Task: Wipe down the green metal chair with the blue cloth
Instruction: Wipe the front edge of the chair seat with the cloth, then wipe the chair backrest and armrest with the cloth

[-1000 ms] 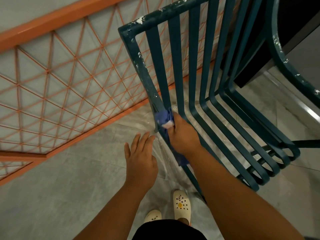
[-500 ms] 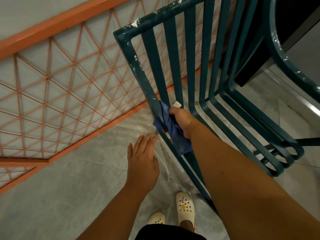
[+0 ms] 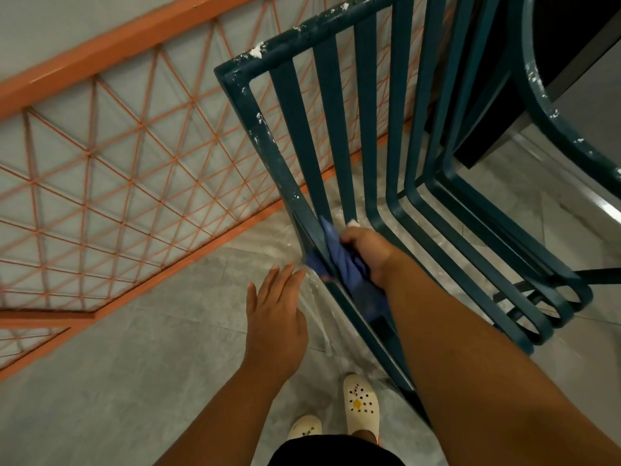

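While the right hand gripped the cloth, fingers curled round the bunched blue fabric, it pressed that fabric against the outer bar of the chair, low on the backrest frame where the bar bent toward the seat. Cloth wrapped partly round the bar, one fold trailing down along it under the forearm; a small white scrap showed just above the knuckles, what it was could not be told. Left hand hung just beside the same bar, on its outer side, fingers straight and close together, holding nothing; whether the fingertips touched the metal could not be told. Chair was dark green, slatted, its back rising toward the top edge of view, white flecks of chipped paint along the top rail and the left upright. Slats curved down into the seat at right and ended in looped fronts. A second green curved bar crossed the upper right corner. Floor grey tile, pale streaks under the chair. Orange lattice railing ran along the left side, behind the chair. Two cream clogs showed at the bottom edge, the right one with a yellow charm.
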